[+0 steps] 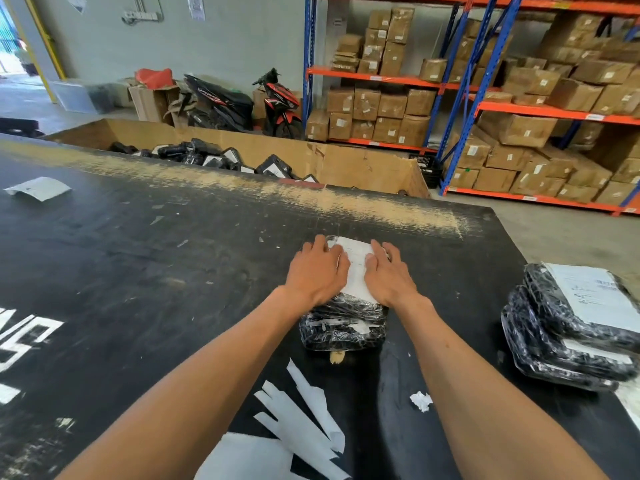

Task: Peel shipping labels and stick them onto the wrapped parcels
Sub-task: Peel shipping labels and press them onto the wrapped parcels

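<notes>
Both hands flat now, left hand [317,271] and right hand [389,273] pressing open fingers on the shipping label [355,268] atop the wrapped parcel [343,323] mid-surface [173,254], and uneven pressure over that crinkly film could trap creases or lift a corner.
</notes>
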